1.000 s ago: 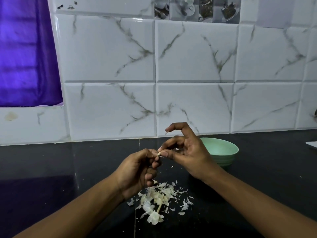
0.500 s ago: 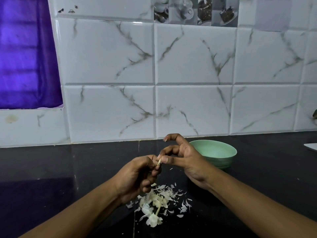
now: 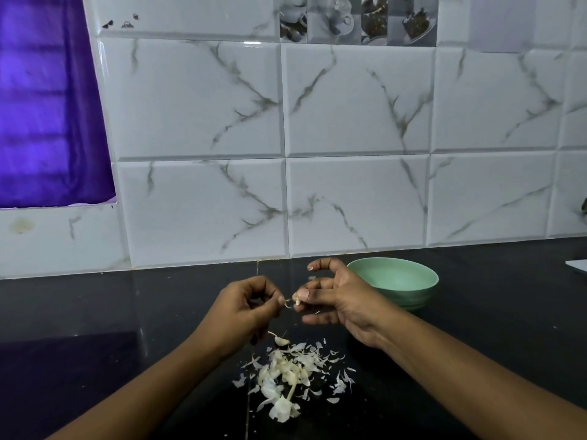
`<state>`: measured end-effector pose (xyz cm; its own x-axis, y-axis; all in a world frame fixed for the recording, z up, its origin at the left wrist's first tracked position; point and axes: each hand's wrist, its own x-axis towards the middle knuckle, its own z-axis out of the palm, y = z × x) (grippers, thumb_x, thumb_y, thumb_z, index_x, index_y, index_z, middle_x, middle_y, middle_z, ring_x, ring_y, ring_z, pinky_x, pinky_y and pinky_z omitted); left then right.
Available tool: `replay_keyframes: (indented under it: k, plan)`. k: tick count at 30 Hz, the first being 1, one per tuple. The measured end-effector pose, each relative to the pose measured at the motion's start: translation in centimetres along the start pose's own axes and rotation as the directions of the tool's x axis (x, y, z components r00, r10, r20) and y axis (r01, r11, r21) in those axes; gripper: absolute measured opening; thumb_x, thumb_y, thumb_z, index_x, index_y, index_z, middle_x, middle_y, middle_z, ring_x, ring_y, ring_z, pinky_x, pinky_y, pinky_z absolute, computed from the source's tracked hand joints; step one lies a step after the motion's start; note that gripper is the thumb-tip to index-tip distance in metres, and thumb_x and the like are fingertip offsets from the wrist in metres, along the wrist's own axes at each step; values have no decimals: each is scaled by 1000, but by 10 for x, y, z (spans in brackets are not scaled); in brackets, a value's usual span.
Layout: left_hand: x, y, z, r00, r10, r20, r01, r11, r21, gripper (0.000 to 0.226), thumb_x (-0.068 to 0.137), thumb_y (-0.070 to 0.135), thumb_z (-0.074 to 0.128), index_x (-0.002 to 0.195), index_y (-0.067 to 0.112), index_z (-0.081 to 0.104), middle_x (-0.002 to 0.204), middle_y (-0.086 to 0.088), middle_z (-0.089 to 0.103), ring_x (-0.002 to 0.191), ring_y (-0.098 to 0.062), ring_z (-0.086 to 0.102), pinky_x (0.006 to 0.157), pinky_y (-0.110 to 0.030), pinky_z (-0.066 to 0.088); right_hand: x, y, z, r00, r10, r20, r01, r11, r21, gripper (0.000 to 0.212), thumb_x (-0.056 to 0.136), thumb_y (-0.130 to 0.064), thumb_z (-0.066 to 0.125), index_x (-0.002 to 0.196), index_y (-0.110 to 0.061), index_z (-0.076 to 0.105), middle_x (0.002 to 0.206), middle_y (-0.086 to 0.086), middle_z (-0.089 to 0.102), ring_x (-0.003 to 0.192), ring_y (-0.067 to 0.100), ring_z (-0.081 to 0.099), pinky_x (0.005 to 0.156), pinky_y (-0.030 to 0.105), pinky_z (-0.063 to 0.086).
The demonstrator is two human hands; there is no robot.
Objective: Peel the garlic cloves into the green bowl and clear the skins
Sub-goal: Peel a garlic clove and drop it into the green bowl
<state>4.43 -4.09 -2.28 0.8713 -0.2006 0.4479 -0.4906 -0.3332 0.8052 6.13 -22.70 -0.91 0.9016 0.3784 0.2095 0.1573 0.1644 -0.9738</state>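
Both hands meet above the black counter [image 3: 95, 312]. My right hand [image 3: 336, 300] pinches a small garlic clove [image 3: 297, 301] between thumb and middle finger, index finger raised and curled. My left hand [image 3: 241, 309] pinches a thin curl of skin [image 3: 287, 303] that hangs off the clove. Just behind the right hand stands the green bowl [image 3: 403, 281]; its inside is partly hidden by the hand. A pile of white garlic skins [image 3: 292, 373] lies on the counter below the hands, with a dry stem among them.
A white marbled tile wall [image 3: 349, 154] rises right behind the counter. A purple curtain [image 3: 47, 106] hangs at the far left. The corner of a white flat thing [image 3: 578, 265] shows at the right edge.
The hands have drawn slightly apart, and a curl of skin now stretches between them. Both hands sit lower in view as the camera tilted up.
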Motion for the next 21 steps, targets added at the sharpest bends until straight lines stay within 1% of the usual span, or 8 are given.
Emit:
replay_keyframes:
  k: [4, 6, 8, 11, 13, 17, 19, 21]
  plan:
    - [-2, 9, -2, 994, -39, 102, 28, 994, 106, 5, 80, 9, 74, 81, 10, 69, 63, -1, 68, 49, -14, 62, 45, -26, 46, 0, -3, -6, 1000, 6, -20, -7, 999, -41, 48, 79, 8, 67, 114, -10, 41, 70, 4, 68, 62, 18, 68, 54, 26, 57]
    - [-1, 13, -6, 986, -54, 155, 28, 985, 168, 10, 82, 5, 72, 85, 15, 71, 69, 3, 71, 55, -12, 65, 47, -26, 47, 1, -5, -9, 1000, -1, -30, -1, 998, -62, 49, 78, 8, 68, 114, -9, 41, 70, 5, 68, 62, 18, 67, 54, 26, 57]
    - [-1, 17, -11, 965, -58, 257, 9, 982, 187, 17, 85, 1, 67, 90, 17, 71, 79, 2, 74, 61, -13, 69, 47, -25, 47, 2, -5, -12, 1000, -6, -30, 3, 996, -85, 49, 77, 8, 69, 114, -10, 42, 69, 4, 68, 62, 18, 67, 55, 26, 57]
    - [-3, 22, -13, 928, -64, 368, -21, 975, 223, 17, 87, 7, 66, 97, 20, 69, 86, 2, 75, 66, -14, 71, 49, -25, 48, 2, -4, -14, 1000, -3, -12, 1, 989, -151, 49, 77, 8, 69, 114, -10, 42, 70, 3, 67, 62, 18, 67, 59, 28, 57]
    - [-3, 25, -13, 930, -56, 362, -32, 972, 232, 10, 85, 12, 69, 92, 19, 68, 79, 2, 75, 65, -14, 71, 51, -25, 48, 2, -3, -15, 1000, -5, -4, 4, 983, -181, 47, 78, 8, 69, 113, -11, 43, 71, 4, 67, 62, 19, 68, 59, 28, 57]
    - [-4, 32, -15, 941, -33, 338, -60, 964, 259, 10, 78, 16, 76, 76, 8, 70, 68, -3, 73, 59, -8, 68, 51, -12, 44, 3, -4, -19, 1000, -11, 15, 14, 973, -228, 43, 79, 8, 68, 109, -12, 44, 73, 6, 68, 65, 21, 69, 59, 28, 57]
    - [-3, 33, -16, 936, -35, 351, -90, 939, 332, 13, 84, 22, 70, 79, 10, 72, 72, -1, 74, 65, -8, 69, 53, -14, 46, 3, -4, -22, 1000, -8, 30, 15, 966, -257, 41, 79, 7, 68, 107, -12, 45, 73, 6, 68, 66, 21, 68, 60, 28, 57]
    - [-2, 30, -17, 922, -49, 383, -120, 906, 405, 17, 91, 27, 61, 89, 14, 73, 86, 0, 73, 77, -13, 69, 58, -20, 51, 3, -4, -23, 999, 4, 49, 10, 957, -289, 40, 79, 6, 68, 107, -12, 46, 74, 7, 69, 66, 21, 68, 60, 28, 57]
